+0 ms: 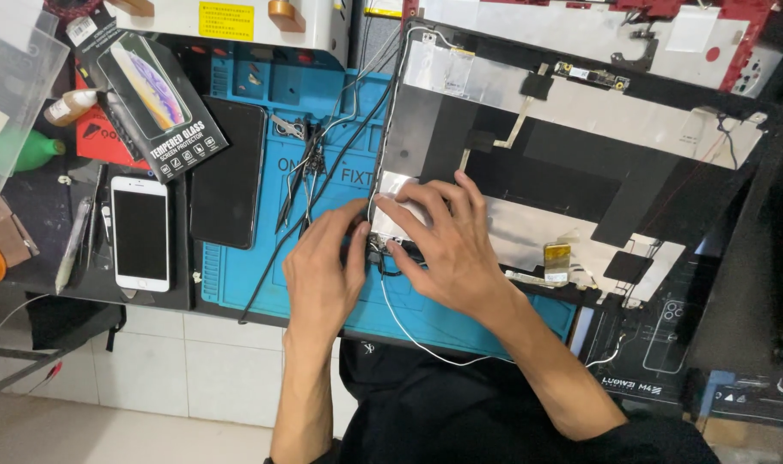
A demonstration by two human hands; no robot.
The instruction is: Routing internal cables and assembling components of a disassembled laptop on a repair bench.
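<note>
White tiled floor [194, 369] below dark workbench [91, 296]; blue work mat [245, 283] on top; even light.
</note>
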